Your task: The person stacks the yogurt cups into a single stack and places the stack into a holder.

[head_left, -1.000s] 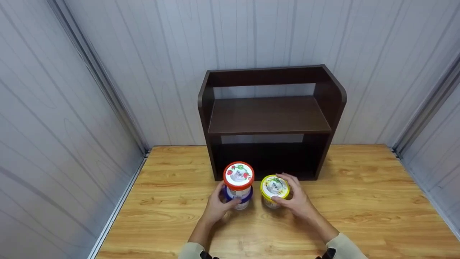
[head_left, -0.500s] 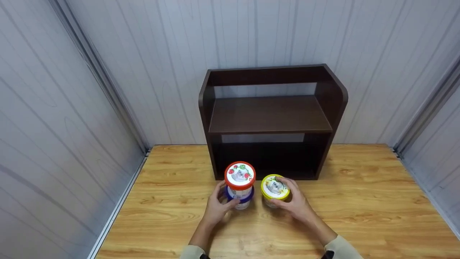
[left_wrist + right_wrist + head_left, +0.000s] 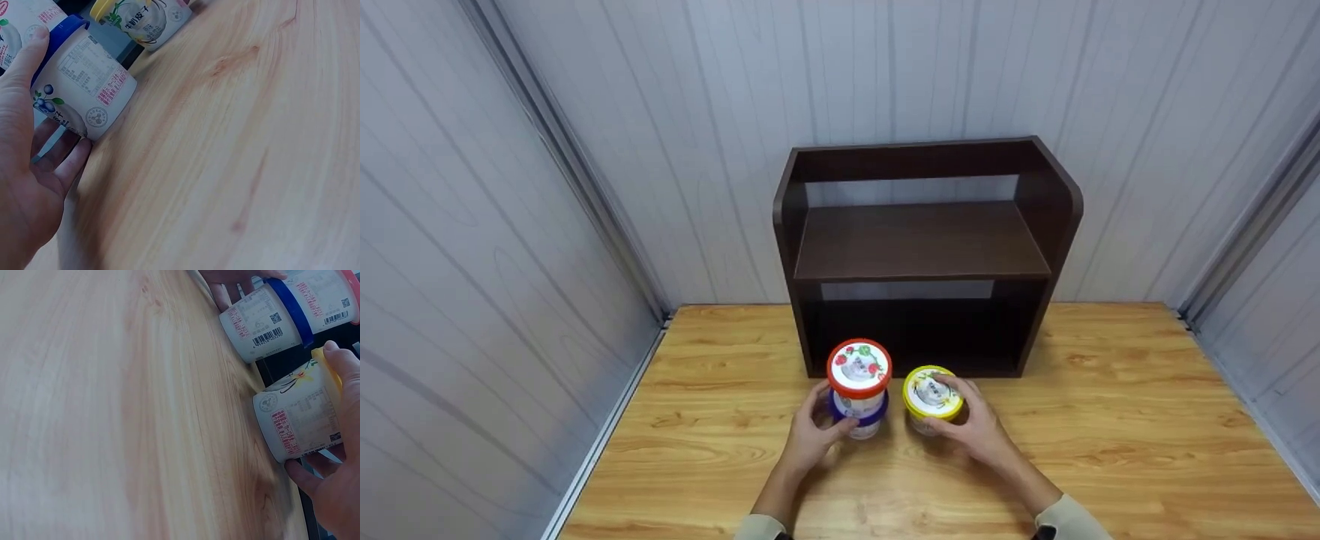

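The fingers of the left hand curve around a blue-lidded white tub, thumb on its near side. Stacked on that tub, just above the left fingers, is a red-lidded tub with strawberries on its top. The right hand has its fingers clamped on a yellow-lidded tub, which stands upright between the two hands, just beside the stack, a narrow gap separating them. Beneath the fingers is a wood-grain tabletop. Directly beyond the fingers stands a dark brown shelf unit. Beige sleeves cover the forearms behind the hands.
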`<state>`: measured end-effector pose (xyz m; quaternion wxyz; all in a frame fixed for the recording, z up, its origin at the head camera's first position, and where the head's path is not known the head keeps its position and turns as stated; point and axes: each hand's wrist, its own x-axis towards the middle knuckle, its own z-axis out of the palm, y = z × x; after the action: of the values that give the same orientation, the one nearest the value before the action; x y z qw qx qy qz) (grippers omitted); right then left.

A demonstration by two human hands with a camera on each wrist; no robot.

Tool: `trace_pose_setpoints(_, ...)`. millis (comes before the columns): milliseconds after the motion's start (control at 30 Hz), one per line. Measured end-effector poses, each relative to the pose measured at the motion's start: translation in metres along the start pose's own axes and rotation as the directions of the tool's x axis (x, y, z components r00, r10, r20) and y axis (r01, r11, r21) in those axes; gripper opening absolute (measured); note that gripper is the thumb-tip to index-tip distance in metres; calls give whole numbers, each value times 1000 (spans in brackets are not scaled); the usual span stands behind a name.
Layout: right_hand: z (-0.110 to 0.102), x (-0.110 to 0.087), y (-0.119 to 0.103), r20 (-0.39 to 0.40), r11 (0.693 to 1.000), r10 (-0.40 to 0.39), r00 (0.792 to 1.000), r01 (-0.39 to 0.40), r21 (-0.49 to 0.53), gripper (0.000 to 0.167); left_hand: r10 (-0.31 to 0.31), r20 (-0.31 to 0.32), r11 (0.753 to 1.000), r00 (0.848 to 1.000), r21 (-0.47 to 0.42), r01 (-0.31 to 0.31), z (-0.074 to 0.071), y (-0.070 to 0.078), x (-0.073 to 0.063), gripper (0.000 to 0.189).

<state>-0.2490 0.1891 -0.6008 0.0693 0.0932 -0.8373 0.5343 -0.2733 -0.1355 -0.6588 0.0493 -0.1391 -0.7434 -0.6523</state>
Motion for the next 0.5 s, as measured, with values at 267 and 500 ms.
trace_pose_setpoints(267,-2,-1,-2,-20,1000,-20,1000,20,0,69,0,31,1000,1000,20,-1,-1,25,-6,79)
trace_pose_setpoints(500,-7,1,-5,-11,1000,-17,1000,17,3,69,-97,24,995,995,-5,97,0,12,1,81)
